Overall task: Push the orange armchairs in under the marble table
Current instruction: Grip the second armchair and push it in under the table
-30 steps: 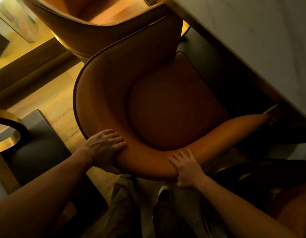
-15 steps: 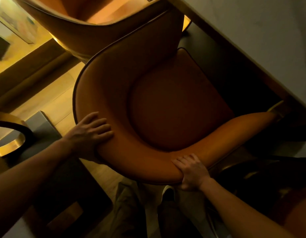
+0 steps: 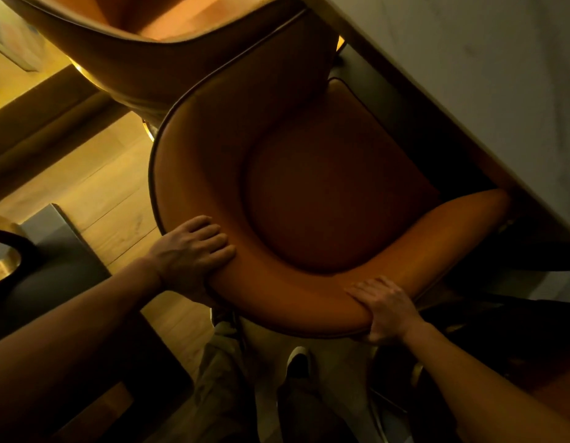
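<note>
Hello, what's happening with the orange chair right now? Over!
Left hand and right hand both gripping the armchair backrest. Its right arm tip at the marble table edge. Second armchair close beside it.

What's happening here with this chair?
A person stands behind an orange armchair, gripping its curved back with the left hand and right hand. The chair faces the marble table, with one arm tip just at the table's edge and the seat mostly still out. A second armchair sits beside it, further along.
</note>
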Available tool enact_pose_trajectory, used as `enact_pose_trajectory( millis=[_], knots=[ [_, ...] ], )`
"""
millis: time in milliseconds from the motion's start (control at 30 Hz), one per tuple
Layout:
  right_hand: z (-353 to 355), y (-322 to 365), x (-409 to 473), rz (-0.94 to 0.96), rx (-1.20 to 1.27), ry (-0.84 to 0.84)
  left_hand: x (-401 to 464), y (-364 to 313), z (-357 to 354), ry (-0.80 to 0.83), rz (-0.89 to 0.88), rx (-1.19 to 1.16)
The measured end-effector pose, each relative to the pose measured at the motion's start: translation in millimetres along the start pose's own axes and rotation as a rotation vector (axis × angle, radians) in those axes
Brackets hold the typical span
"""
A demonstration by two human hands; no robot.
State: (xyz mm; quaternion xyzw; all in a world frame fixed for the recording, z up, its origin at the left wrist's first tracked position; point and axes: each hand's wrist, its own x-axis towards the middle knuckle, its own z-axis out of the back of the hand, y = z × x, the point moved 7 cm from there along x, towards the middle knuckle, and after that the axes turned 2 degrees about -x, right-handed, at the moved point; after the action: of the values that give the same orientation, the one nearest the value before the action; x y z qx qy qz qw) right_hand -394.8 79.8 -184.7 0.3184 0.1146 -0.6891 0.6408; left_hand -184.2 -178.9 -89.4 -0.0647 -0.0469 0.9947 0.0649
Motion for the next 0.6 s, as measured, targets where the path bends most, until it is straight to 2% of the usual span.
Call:
enact_pose_trajectory(
  millis=[200,400,600],
  knots=[
    [24,-28,0,0.058,-0.039,-0.162,35,9,5,0.003,0.004,-0.006],
    [27,-55,-2,0.045,-0.067,-0.132,56,6,10,-0.046,-0.031,0.002],
    [34,-55,-5,0.079,-0.122,-0.194,59,2,11,-0.083,-0.043,0.017]
  ],
)
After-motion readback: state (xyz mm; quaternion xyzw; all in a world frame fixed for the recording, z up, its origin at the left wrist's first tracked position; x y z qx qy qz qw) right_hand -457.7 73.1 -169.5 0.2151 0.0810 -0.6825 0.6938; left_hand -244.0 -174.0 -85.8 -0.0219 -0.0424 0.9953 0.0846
